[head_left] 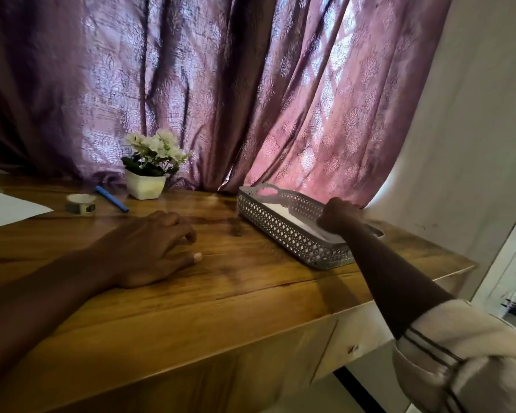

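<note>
A: Basket, appearance and position?

B: Grey basket (276, 226), long and shallow. Walls pierced in a diamond lattice, cut-out handle at the far end. White paper (283, 212) lies inside. It stands on the wooden tabletop (251, 293), far end just beside the purple curtain (251, 99).

A: Hands?

B: Right hand (340, 217) is over the near end of the basket, knuckles up, fingers curled tight and down on the paper. Fingertips hidden, so I cannot tell whether they grip it. Left hand (149, 248) lies palm down on the tabletop left of the basket, well apart from it, fingers (188, 234) loosely bent, holding nothing.

A: Surroundings?

B: All left of the basket: white flower pot (145, 186) with pale flowers, nearest and against the curtain; blue pen (111, 198); tape roll (81, 204); a white sheet (6, 208) farthest off.

A: Obstructions?

B: The right forearm crosses the basket's near corner and hides it. The tabletop between left hand and basket is bare wood.
</note>
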Motion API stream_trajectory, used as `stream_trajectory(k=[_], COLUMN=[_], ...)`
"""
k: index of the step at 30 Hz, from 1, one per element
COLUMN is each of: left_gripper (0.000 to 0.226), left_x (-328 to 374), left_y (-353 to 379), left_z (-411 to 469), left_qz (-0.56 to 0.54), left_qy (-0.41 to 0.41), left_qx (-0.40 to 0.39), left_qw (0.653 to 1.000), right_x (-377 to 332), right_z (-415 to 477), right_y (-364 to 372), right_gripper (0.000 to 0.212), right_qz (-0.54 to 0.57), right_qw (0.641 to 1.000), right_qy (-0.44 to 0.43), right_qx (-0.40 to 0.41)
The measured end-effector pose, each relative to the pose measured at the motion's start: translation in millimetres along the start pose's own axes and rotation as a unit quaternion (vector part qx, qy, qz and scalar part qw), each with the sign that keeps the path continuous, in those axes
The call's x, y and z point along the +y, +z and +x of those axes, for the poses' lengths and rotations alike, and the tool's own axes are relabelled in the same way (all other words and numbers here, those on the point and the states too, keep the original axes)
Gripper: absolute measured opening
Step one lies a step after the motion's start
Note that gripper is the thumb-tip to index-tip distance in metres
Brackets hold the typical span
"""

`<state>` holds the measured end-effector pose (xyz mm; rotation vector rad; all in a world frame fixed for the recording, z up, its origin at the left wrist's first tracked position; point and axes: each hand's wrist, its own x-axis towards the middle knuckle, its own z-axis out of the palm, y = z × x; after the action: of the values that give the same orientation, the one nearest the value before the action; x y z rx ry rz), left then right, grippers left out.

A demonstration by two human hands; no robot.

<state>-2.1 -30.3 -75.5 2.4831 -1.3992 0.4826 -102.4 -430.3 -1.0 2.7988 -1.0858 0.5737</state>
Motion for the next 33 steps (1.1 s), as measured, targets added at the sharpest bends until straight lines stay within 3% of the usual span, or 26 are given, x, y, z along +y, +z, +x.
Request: stream_trajectory(k=[4,6,9,12,15,18,22,25,28,33], left_gripper=[0.064,0.054,0.048,0.056,0.068,0.071,0.072,0.075,0.054,0.051], left_x=[7,2,-14,-38,-68,-86,-97,-102,-104,-101], left_y=[-4,-9,-22,-34,-35,-29,-20,-18,-17,-22], left_z=[-2,-7,-14,-23,-32,-30,-19,-15,-15,-19], left_qz=[0.014,0.055,0.105,0.069,0.049,0.023,0.005,0.019,0.03,-0.003], left_qy=[-0.007,-0.012,-0.082,-0.196,-0.281,-0.343,-0.382,-0.384,-0.378,-0.324], left_qx=[0.037,0.11,0.227,0.303,0.284,0.213,0.154,0.102,0.102,0.143], left_qw=[0.999,0.992,0.965,0.93,0.915,0.915,0.911,0.917,0.92,0.935], right_x=[-26,-65,-132,-198,-254,-303,-349,-359,-353,-310], right_z=[-18,-37,-69,-90,-100,-103,-96,-96,-100,-112], right_y=[-40,-51,-48,-18,12,31,51,55,57,47], right_gripper=[0.028,0.023,0.013,0.016,0.02,0.023,0.048,0.037,0.028,0.013], right_qz=[0.119,0.253,0.397,0.389,0.376,0.353,0.326,0.294,0.313,0.454], right_qw=[0.962,0.917,0.868,0.883,0.887,0.901,0.919,0.933,0.931,0.884], right_qy=[-0.061,-0.144,-0.226,-0.255,-0.266,-0.246,-0.211,-0.202,-0.183,-0.111], right_qx=[0.238,0.275,0.195,0.059,-0.033,-0.06,-0.068,-0.04,-0.034,-0.021])
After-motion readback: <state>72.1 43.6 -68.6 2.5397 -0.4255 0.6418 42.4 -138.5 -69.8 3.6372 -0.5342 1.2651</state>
